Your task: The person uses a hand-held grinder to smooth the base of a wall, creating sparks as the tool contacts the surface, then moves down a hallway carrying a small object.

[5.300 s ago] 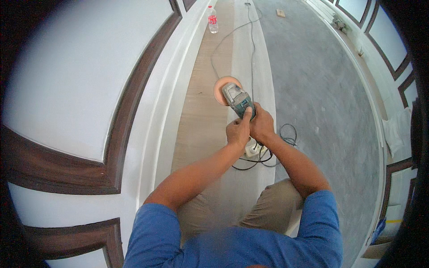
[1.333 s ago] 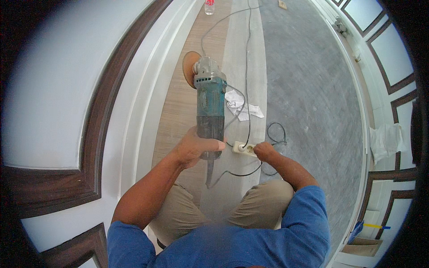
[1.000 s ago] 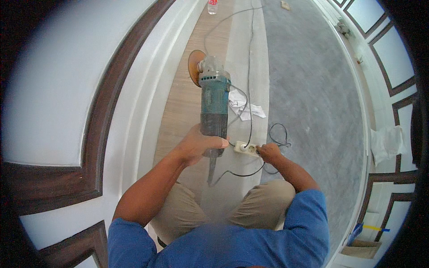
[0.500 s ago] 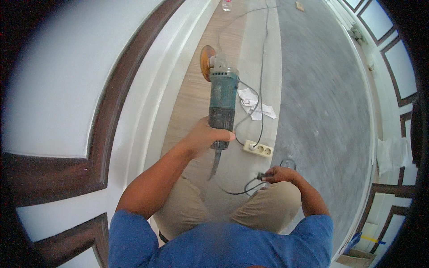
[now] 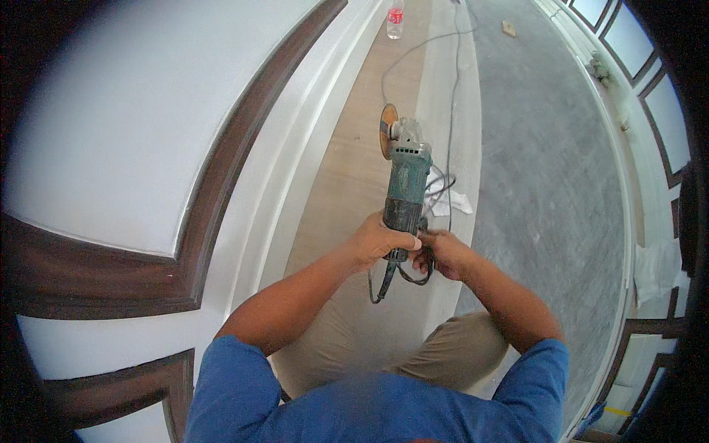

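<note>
My left hand (image 5: pixel 380 240) is wrapped round the black rear body of a teal angle grinder (image 5: pixel 406 173), held upright in view with its orange disc (image 5: pixel 387 131) facing left. Just right of it, my right hand (image 5: pixel 443 255) grips the black power cord (image 5: pixel 413 279), which is gathered in a loop; the plug is hard to make out. A crumpled white paper or cloth (image 5: pixel 456 203) lies behind the grinder on the pale floor strip. The power strip is hidden behind my hands.
A plastic bottle (image 5: pixel 394 21) stands far ahead on the wood-look floor (image 5: pixel 317 229). Long cords run forward. Dark-framed white panelling (image 5: pixel 96 148) lines the left; a grey floor (image 5: pixel 546 199) stretches right, with a small beige block (image 5: pixel 508 29) and a white cloth (image 5: pixel 650 273) by the far wall.
My right hand has left the power strip, where it was pulling at a plug, and moved up beside the grinder with gathered cord. The grinder and left hand have shifted right in view.
</note>
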Demonstrator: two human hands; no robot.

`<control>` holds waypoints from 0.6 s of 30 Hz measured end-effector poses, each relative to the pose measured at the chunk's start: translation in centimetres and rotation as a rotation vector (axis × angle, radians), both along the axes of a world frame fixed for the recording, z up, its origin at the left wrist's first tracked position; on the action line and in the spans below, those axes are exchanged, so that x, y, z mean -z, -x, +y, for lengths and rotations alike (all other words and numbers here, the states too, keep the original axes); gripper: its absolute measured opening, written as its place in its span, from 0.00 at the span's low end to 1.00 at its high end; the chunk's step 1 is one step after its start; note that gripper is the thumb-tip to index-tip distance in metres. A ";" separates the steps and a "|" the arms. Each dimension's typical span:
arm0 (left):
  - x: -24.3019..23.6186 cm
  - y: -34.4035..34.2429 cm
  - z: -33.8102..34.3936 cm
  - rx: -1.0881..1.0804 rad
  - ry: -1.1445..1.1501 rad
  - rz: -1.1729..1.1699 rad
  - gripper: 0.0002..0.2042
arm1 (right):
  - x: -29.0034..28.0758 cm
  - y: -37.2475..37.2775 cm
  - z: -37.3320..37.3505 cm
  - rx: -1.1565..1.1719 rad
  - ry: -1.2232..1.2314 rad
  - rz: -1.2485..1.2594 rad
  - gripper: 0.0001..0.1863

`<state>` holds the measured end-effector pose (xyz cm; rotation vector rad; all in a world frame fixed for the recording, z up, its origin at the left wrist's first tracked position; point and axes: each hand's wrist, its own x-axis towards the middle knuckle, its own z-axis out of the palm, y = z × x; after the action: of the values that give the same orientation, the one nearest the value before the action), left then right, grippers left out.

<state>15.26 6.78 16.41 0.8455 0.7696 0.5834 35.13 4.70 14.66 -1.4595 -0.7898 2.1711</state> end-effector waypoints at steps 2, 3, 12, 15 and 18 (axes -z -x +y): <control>0.0 -0.1 0.2 -0.018 -0.064 0.097 0.17 | 2.5 -0.5 -1.1 -0.183 -0.118 -0.253 0.19; 0.2 -0.7 0.3 -0.021 -0.093 0.133 0.17 | 5.6 -2.2 -1.7 -0.337 -0.271 -0.417 0.19; 0.7 -0.6 -0.2 -0.101 -0.126 0.065 0.18 | 5.6 0.8 -6.0 -0.825 -0.951 -0.215 0.30; -0.1 -1.1 -0.7 -0.132 -0.151 0.059 0.18 | 4.8 1.9 -6.9 -1.004 -0.837 0.082 0.29; -0.6 -0.3 -1.1 -0.196 -0.208 0.185 0.19 | 3.0 0.2 -6.6 -1.151 -0.657 -0.005 0.24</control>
<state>15.55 5.67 16.99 1.0328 0.9798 0.7769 34.95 -1.93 11.63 -0.6731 -2.4803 2.1256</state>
